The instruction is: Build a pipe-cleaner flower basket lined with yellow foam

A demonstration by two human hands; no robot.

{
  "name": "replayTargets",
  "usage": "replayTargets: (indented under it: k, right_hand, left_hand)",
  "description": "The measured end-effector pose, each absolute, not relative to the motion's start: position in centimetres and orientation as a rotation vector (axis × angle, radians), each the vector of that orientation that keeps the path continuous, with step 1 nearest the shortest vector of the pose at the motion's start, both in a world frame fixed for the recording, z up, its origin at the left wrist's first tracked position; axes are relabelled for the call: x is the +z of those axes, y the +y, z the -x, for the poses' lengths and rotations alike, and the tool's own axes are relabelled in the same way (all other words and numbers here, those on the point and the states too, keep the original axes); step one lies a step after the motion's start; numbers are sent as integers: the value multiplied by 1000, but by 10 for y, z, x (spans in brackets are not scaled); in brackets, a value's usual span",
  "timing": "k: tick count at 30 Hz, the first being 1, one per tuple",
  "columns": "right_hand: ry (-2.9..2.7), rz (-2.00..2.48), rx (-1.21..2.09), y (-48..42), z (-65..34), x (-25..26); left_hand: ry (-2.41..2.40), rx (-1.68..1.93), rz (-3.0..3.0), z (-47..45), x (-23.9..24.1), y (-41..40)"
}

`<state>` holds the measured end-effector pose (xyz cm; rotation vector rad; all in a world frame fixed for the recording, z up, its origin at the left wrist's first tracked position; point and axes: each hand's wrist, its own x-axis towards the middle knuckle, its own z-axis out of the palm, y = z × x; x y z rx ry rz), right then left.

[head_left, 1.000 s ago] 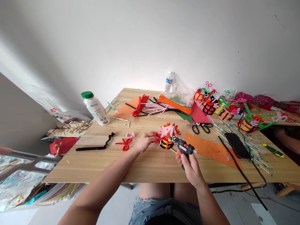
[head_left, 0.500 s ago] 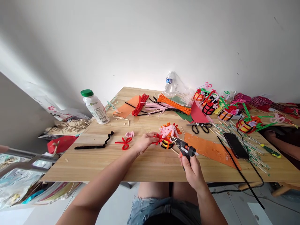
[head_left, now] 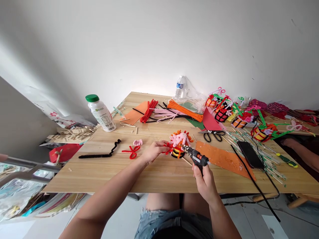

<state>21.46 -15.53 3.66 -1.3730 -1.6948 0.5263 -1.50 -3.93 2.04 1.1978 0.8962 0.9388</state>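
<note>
My right hand (head_left: pixel 204 181) is closed round the handle of a black glue gun (head_left: pixel 197 156), its nozzle pointing left against a small pipe-cleaner flower basket (head_left: pixel 177 152). Pink, red and orange fuzzy flowers top the basket, whose side is black and yellow. On the basket's left, my left hand (head_left: pixel 156 151) pinches a red fuzzy flower (head_left: pixel 168 147) at its edge; the fingertips are partly hidden. A red pipe-cleaner bow (head_left: pixel 133 152), a pink curl (head_left: pixel 138 142) and a bent black pipe cleaner (head_left: pixel 99 155) lie to the left.
Several finished flower baskets (head_left: pixel 240 120) stand at the right, near a phone (head_left: pixel 250 155), scissors (head_left: pixel 214 135) and a screwdriver (head_left: pixel 286 160). Pipe-cleaner bundles (head_left: pixel 185 109) lie at the back. A white bottle (head_left: pixel 101 114) stands left. Another person's arm (head_left: pixel 302 154) shows at far right.
Almost nothing differs: both hands, the glue gun and the basket keep their places. The other person's arm at far right has shifted slightly.
</note>
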Motion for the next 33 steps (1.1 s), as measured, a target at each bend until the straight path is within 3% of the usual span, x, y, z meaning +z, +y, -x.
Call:
replayTargets:
  k: [33]
  right_hand:
    - [-1720,1380,227,-154,-211,31]
  left_hand:
    - [869,936,-1179,16,17,-38]
